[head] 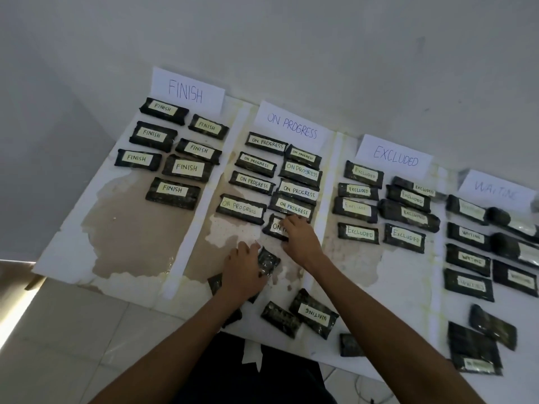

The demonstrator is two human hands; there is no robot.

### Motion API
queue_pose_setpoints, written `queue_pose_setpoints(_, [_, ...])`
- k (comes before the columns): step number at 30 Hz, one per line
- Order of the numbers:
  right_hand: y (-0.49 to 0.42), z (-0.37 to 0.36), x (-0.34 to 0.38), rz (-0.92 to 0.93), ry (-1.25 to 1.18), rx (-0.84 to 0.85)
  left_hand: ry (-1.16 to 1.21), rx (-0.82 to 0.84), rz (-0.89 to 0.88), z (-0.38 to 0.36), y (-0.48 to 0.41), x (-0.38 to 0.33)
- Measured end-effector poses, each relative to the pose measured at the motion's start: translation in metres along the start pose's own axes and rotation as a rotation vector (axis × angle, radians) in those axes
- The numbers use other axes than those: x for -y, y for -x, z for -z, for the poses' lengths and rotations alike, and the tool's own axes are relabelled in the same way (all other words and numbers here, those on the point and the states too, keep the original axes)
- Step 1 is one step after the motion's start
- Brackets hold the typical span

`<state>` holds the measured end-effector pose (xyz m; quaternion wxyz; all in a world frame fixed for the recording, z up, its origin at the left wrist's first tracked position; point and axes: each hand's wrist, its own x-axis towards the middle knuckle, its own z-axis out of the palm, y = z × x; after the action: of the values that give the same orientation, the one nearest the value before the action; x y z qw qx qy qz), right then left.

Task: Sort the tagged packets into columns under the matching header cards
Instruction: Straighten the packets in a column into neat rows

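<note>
On the white board [131, 228], under the ON PROGRESS card [291, 126], the lowest ON PROGRESS packet [273, 227] lies crosswise, long axis left to right, its tag reading upright. My right hand [300, 240] rests flat fingers on it. Just below, my left hand [240, 269] curls its fingers on a tilted unlabelled packet [267, 262].

On the white rectangular board [140, 243], the white paper FINISH header card [186, 90] stands at 10 o'clock, the ON PROGRESS card [291, 128] at 12, the EXCLUDED card [395, 156] at 1 and the WAITING card [495, 192] at 3. Dark flat tagged packets [172, 167] lie in columns before each card. Loose dark packets [313, 313] lie at 6 o'clock.
</note>
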<state>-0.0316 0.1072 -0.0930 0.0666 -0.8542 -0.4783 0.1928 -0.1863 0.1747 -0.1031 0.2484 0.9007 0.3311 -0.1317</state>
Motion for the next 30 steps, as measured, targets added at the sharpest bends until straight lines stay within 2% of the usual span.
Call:
queue_pose_setpoints(2, [0.003,0.001,0.000,0.008,-0.031,-0.010,-0.138,0.005,-0.017,-0.007,0.005,-0.007])
queue_pose_setpoints(6, [0.017,0.011,0.002,-0.022,-0.151,-0.102,-0.159,-0.121,-0.074,-0.017,0.009,-0.010])
queue_pose_setpoints(7, [0.022,0.013,0.003,-0.031,-0.182,-0.119,-0.094,-0.116,-0.089,-0.015,0.010,-0.010])
queue_pose_setpoints(9, [0.034,0.019,0.003,-0.049,-0.274,-0.145,0.248,-0.100,-0.035,-0.004,0.010,-0.012])
queue_pose_setpoints(12, [0.052,0.031,0.010,-0.129,-0.476,-0.161,1.129,0.140,0.262,0.027,0.009,-0.019])
queue_pose_setpoints(13, [0.058,0.035,0.013,-0.161,-0.524,-0.153,1.351,0.204,0.334,0.036,0.009,-0.020])
queue_pose_setpoints(15, [0.066,0.041,0.020,-0.182,-0.576,-0.147,1.553,0.250,0.357,0.046,0.012,-0.017])
queue_pose_setpoints(19, [0.074,0.041,0.028,-0.158,-0.597,-0.126,1.583,0.298,0.324,0.056,0.015,-0.015])
queue_pose_setpoints(24, [0.075,0.034,0.047,-0.239,-0.675,-0.047,1.452,0.225,0.353,0.056,0.006,-0.021])
queue_pose_setpoints(30, [0.080,0.015,0.053,-0.257,-0.707,-0.112,1.369,0.247,0.313,0.050,0.010,-0.039])
